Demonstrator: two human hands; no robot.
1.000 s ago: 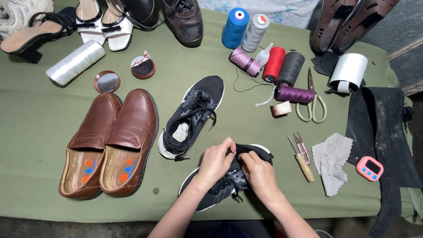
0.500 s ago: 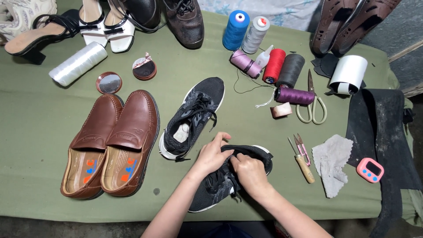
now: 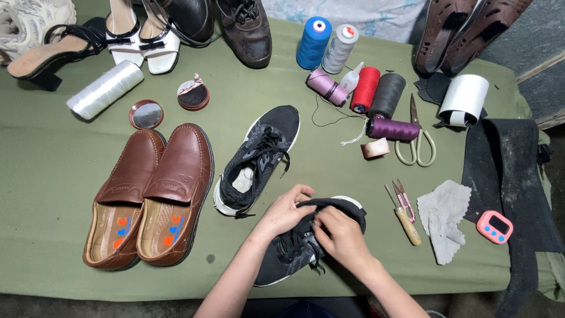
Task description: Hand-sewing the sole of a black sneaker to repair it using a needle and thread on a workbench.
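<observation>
Black sneaker (image 3: 288,259) gripped at heel collar by left hand (image 3: 285,211) and right hand (image 3: 341,237), fingers clamped. Matching sneaker (image 3: 259,158) at 11 o'clock.

Held sneaker (image 3: 294,253) at table's (image 3: 47,176) 6 o'clock; second sneaker (image 3: 256,159) at its 11, loafers (image 3: 150,194) 9, awl (image 3: 406,221) 3.

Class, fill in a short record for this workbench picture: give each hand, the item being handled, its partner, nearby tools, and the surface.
Left hand: left hand grips the black sneaker at its heel opening
Right hand: right hand rests on the same shoe's collar
Partner: second black sneaker lies apart, up-left
Tools nearby: awl, small snips, scissors
Also: brown loafers, thread spools
Surface: green cloth
</observation>
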